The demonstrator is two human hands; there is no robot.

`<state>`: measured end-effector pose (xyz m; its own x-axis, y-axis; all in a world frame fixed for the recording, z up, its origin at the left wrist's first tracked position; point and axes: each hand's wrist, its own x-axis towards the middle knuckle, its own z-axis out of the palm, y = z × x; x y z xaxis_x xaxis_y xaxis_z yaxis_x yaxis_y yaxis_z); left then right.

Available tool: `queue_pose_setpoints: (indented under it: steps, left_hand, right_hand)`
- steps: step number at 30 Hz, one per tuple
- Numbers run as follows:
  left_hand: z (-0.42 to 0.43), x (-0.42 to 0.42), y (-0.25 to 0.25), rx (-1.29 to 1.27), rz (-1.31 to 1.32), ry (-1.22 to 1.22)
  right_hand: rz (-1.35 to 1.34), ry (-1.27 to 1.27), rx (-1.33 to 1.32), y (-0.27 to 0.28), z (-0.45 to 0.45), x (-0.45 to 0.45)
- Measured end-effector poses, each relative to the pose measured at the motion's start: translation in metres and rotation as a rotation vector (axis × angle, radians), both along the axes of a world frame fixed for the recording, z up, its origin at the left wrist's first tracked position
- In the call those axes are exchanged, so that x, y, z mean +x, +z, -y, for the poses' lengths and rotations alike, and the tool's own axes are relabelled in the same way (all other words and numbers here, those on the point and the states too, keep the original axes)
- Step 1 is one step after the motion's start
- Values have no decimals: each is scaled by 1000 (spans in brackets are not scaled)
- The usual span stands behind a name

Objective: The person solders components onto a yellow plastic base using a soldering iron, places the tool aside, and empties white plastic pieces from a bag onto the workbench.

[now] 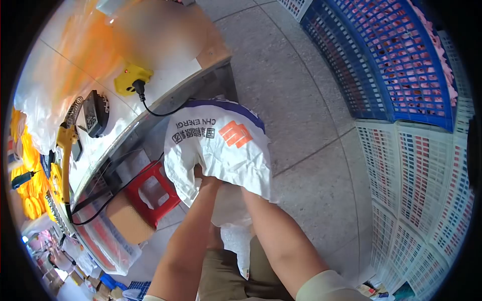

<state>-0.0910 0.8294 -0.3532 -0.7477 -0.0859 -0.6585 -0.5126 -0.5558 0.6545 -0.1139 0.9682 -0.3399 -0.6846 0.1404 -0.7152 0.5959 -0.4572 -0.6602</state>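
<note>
A white woven plastic sack (221,158), printed with dark lettering and an orange logo, spreads over the ends of both my forearms. The lettering appears upside down from here. My left hand (207,176) reaches in at the sack's near edge; its wrist shows, but its fingers are covered. The sack hides my right hand completely, leaving only the forearm in sight. A pale, thin sheet (231,208), maybe a liner, hangs between my forearms below the sack's edge. What either hand grips cannot be made out.
At left stands a workbench (118,143) with a yellow power socket (131,79), a soldering iron stand (95,113) and a yellow glue gun (65,145). A red stool (153,193) and cardboard box (128,218) sit below. Stacked white crates (411,170) and blue crates (401,60) line the right.
</note>
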Motion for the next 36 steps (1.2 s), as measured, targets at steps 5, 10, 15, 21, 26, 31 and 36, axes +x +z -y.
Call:
queue_pose_setpoints:
  steps: [5, 10, 15, 21, 26, 31, 36]
  left_hand:
    - [7, -14, -15, 149, -44, 32]
    - [8, -23, -30, 113, 97, 71]
    - [13, 2, -30, 82, 218, 92]
    - [31, 12, -33, 82, 266, 97]
    - [45, 11, -40, 80, 274, 97]
    - [49, 24, -37, 76, 301, 104]
    - [61, 31, -34, 69, 313, 102]
  right_hand:
    - [21, 2, 36, -6, 1, -4]
    - [28, 11, 73, -15, 8, -1]
    - [39, 11, 102, -16, 8, 4]
    - [49, -2, 119, -17, 9, 12]
    - [50, -12, 123, -20, 6, 17]
    - [64, -19, 128, -18, 5, 24]
    - [70, -16, 121, -17, 6, 30]
